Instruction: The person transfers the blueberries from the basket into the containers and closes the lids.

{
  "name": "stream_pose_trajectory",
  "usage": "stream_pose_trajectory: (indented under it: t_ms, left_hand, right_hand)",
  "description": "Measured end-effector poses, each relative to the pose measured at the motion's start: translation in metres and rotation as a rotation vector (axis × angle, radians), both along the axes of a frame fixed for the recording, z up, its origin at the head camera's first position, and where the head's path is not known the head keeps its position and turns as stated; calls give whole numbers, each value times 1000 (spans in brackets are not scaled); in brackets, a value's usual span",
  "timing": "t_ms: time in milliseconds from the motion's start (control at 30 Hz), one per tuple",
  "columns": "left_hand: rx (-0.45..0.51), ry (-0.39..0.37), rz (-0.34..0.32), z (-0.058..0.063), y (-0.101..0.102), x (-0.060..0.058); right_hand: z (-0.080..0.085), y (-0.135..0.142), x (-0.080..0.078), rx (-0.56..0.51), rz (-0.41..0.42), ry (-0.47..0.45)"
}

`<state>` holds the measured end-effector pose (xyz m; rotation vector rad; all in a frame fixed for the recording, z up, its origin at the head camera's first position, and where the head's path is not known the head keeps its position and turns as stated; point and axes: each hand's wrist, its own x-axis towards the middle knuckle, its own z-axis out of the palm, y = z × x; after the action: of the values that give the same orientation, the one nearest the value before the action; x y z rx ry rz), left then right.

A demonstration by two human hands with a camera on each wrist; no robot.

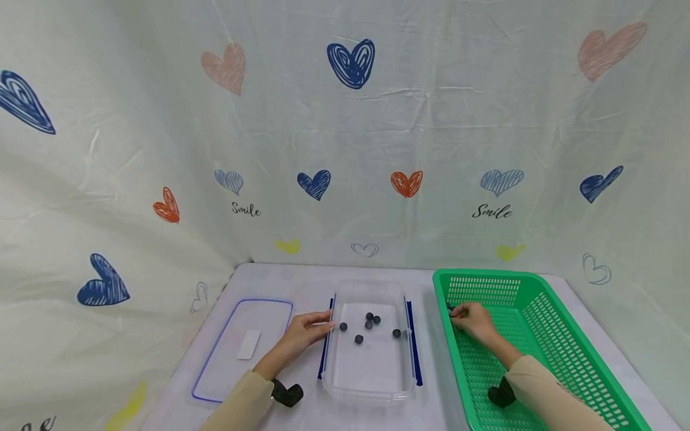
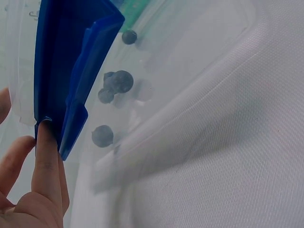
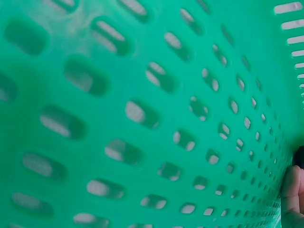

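Heart-printed backdrop (image 1: 345, 131) sheeting fills most of what I see on my head feed, with "Smile" lettered on it twice above the white table (image 1: 436, 383). Largest on the table is the green basket (image 1: 485, 273), slotted all over, to my right. Near the middle sits the clear container (image 1: 372, 368), with the blue-edged lid (image 1: 269, 317) lying flat to its left.

My person's left hand (image 1: 302, 334) reaches to the container's left side, fingers extended and touching it by a blue flap (image 2: 78, 61). The right hand (image 1: 477, 320) is inside the basket, fingers bent down at its left wall; I cannot tell whether they grip the dark piece (image 3: 299, 156) beside them. On the lid lies a white rectangle (image 1: 249, 345).

Smallest are six dark balls (image 1: 359, 339) in the container: three cluster toward the far half, and the others lie apart around them.
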<state>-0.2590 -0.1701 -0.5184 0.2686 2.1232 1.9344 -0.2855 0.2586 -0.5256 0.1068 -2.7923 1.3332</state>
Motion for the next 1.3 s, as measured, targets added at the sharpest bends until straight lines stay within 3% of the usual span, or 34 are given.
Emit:
stream_pose_trajectory:
  t_ms: [500, 1300]
  left_hand:
    - [13, 6, -3, -2, -1, 1]
    - [16, -1, 7, -1, -1, 0]
  right_hand:
    - [10, 1, 2, -35, -38, -65]
    - [28, 13, 6, -18, -33, -70]
